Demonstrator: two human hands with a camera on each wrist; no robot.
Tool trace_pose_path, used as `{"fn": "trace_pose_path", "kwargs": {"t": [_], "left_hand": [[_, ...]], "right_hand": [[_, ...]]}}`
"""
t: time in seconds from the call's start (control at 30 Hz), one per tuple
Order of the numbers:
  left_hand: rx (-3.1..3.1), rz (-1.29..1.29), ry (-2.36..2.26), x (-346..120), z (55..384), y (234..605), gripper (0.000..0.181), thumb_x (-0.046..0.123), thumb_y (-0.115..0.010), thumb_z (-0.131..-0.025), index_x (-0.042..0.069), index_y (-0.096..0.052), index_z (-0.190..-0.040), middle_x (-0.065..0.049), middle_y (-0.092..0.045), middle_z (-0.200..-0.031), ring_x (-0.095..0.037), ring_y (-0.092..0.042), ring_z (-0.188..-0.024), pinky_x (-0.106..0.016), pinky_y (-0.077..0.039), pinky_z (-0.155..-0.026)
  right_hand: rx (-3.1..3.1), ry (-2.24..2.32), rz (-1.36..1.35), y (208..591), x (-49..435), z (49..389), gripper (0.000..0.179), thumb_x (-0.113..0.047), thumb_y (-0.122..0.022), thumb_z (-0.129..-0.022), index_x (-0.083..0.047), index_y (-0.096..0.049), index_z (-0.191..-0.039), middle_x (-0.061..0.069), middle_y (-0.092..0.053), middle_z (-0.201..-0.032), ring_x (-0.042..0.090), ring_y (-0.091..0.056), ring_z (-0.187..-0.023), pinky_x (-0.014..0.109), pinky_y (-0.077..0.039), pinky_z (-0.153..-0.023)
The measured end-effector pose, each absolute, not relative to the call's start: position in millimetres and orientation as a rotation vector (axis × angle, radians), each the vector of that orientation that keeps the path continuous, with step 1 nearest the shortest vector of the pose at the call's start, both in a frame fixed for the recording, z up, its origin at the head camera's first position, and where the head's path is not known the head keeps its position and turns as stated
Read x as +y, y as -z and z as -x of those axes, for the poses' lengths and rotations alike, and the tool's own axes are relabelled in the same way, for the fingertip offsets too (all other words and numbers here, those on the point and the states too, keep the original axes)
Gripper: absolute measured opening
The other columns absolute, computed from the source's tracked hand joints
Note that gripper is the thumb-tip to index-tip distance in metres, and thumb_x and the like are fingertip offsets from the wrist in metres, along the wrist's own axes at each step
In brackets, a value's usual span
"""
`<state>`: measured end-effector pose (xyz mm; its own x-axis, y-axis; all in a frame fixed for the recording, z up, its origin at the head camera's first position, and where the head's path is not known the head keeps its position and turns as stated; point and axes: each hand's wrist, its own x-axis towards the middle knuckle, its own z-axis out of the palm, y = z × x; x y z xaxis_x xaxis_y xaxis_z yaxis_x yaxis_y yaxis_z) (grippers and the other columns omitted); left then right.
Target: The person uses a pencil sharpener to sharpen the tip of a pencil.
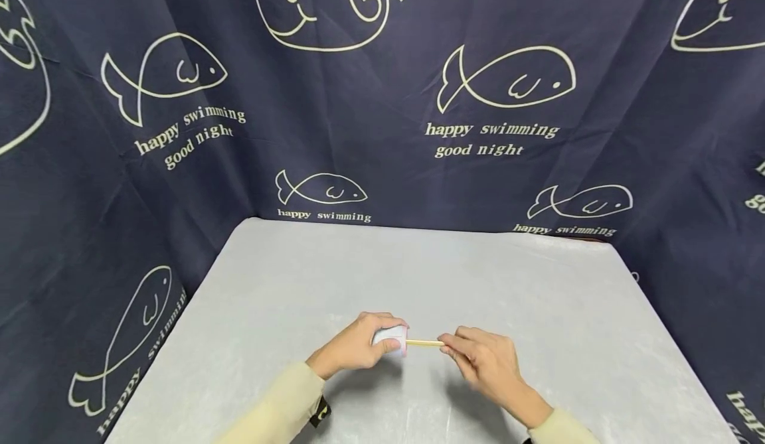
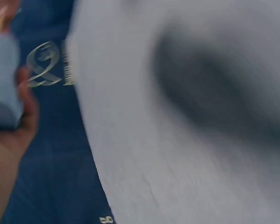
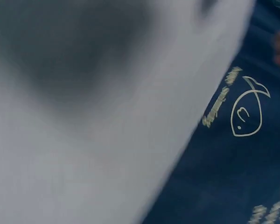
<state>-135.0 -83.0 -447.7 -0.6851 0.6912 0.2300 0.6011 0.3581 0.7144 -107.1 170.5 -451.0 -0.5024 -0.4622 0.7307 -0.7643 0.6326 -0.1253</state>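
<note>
Low in the middle of the head view, my left hand grips a small pale blue, cup-shaped thing with a pink rim, thumb and fingers on either side of it. The rim faces right. A thin yellow, pencil-like stick runs level from that rim to my right hand, whose thumb and fingertips pinch its other end. Whether the left end goes into the pale blue thing I cannot tell. In the left wrist view the pale blue body shows at the left edge, with fingers curled round it.
A table with a whitish cloth lies under both hands, and their shadows fall on it. Dark blue curtains printed with fish and lettering hang behind the table and at both sides. Cream sleeves cover the forearms.
</note>
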Motion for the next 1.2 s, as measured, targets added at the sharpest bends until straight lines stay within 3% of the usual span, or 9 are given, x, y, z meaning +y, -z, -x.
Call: {"fn": "trace_pose_path", "kwargs": {"t": [0.13, 0.23, 0.37, 0.47, 0.63, 0.77, 0.9, 1.03, 1.2], "left_hand": [[2.772, -1.509, -0.973, -80.3, 129.0, 459.9, 0.033, 0.017, -0.062, -0.088, 0.001, -0.062, -0.117, -0.006, -0.063, -0.102, -0.010, -0.057, -0.087, -0.019, -0.049, -0.078], [2.906, -1.848, -0.796, -78.9, 126.4, 470.1, 0.035, 0.026, -0.054, -0.096, 0.000, -0.058, -0.118, -0.008, -0.061, -0.107, -0.014, -0.058, -0.092, -0.023, -0.049, -0.083], [3.031, -2.079, -0.687, -78.9, 127.1, 475.8, 0.041, 0.032, -0.042, -0.100, -0.002, -0.056, -0.119, -0.009, -0.061, -0.107, -0.017, -0.059, -0.092, -0.026, -0.050, -0.084], [3.069, -1.974, -0.709, -81.5, 128.4, 472.7, 0.038, 0.030, -0.051, -0.098, -0.001, -0.057, -0.119, -0.008, -0.062, -0.109, -0.016, -0.060, -0.095, -0.027, -0.050, -0.086], [3.015, -1.653, -0.940, -89.9, 128.4, 464.1, 0.041, 0.019, -0.068, -0.084, -0.003, -0.061, -0.117, -0.010, -0.065, -0.108, -0.018, -0.062, -0.095, -0.024, -0.052, -0.081], [2.844, -1.343, -1.145, -94.7, 131.0, 453.0, 0.038, 0.017, -0.067, -0.085, -0.002, -0.063, -0.118, -0.010, -0.067, -0.106, -0.016, -0.063, -0.090, -0.024, -0.052, -0.076], [2.485, -0.992, -1.312, -99.3, 136.5, 439.2, 0.028, 0.018, -0.060, -0.092, 0.000, -0.067, -0.113, -0.009, -0.070, -0.106, -0.014, -0.063, -0.093, -0.028, -0.051, -0.084], [2.186, -0.812, -1.397, -101.6, 142.4, 435.4, 0.031, 0.023, -0.053, -0.097, -0.002, -0.069, -0.108, -0.013, -0.070, -0.103, -0.008, -0.061, -0.092, -0.025, -0.048, -0.082], [1.975, -0.802, -1.526, -100.0, 143.6, 437.5, 0.043, 0.032, -0.053, -0.097, -0.008, -0.068, -0.104, -0.022, -0.068, -0.096, -0.003, -0.055, -0.079, -0.020, -0.046, -0.069]], "right_hand": [[-2.752, -1.191, -0.788, 445.9, 176.0, 105.5, 0.011, -0.024, -0.072, -0.083, -0.016, -0.078, -0.088, -0.014, -0.057, -0.059, -0.008, -0.031, -0.046, 0.013, -0.024, -0.040], [-2.939, -1.663, -0.669, 440.6, 180.3, 108.9, 0.017, -0.017, -0.068, -0.086, -0.002, -0.076, -0.091, -0.005, -0.059, -0.059, -0.003, -0.037, -0.047, 0.017, -0.027, -0.042], [-2.982, -1.713, -0.677, 437.8, 182.3, 113.1, 0.018, -0.017, -0.068, -0.086, 0.000, -0.074, -0.089, -0.003, -0.059, -0.061, -0.001, -0.042, -0.049, 0.018, -0.033, -0.044], [-2.940, -1.402, -0.697, 440.0, 179.6, 111.3, 0.013, -0.019, -0.074, -0.080, -0.012, -0.074, -0.092, -0.006, -0.063, -0.066, -0.003, -0.043, -0.052, 0.019, -0.036, -0.045], [-2.557, -0.947, -0.892, 452.7, 175.5, 108.1, 0.032, -0.007, -0.081, -0.068, -0.015, -0.071, -0.097, -0.007, -0.071, -0.082, -0.001, -0.058, -0.063, 0.017, -0.043, -0.053], [-2.231, -0.674, -0.974, 459.3, 175.3, 112.5, 0.015, -0.017, -0.069, -0.085, -0.015, -0.073, -0.100, -0.005, -0.072, -0.090, 0.007, -0.066, -0.071, 0.020, -0.047, -0.058], [-1.984, -0.542, -1.038, 458.1, 171.1, 115.3, 0.031, -0.023, -0.047, -0.101, -0.010, -0.074, -0.095, -0.002, -0.069, -0.084, 0.008, -0.057, -0.060, 0.017, -0.043, -0.052], [-1.787, -0.463, -1.064, 450.7, 163.2, 115.2, 0.031, -0.020, -0.050, -0.099, -0.007, -0.074, -0.084, -0.003, -0.063, -0.072, 0.005, -0.043, -0.051, 0.008, -0.031, -0.046], [-1.682, -0.405, -1.048, 441.9, 157.7, 117.7, 0.031, -0.025, -0.054, -0.097, -0.010, -0.074, -0.078, -0.007, -0.058, -0.064, 0.003, -0.036, -0.046, 0.008, -0.025, -0.042]]}}
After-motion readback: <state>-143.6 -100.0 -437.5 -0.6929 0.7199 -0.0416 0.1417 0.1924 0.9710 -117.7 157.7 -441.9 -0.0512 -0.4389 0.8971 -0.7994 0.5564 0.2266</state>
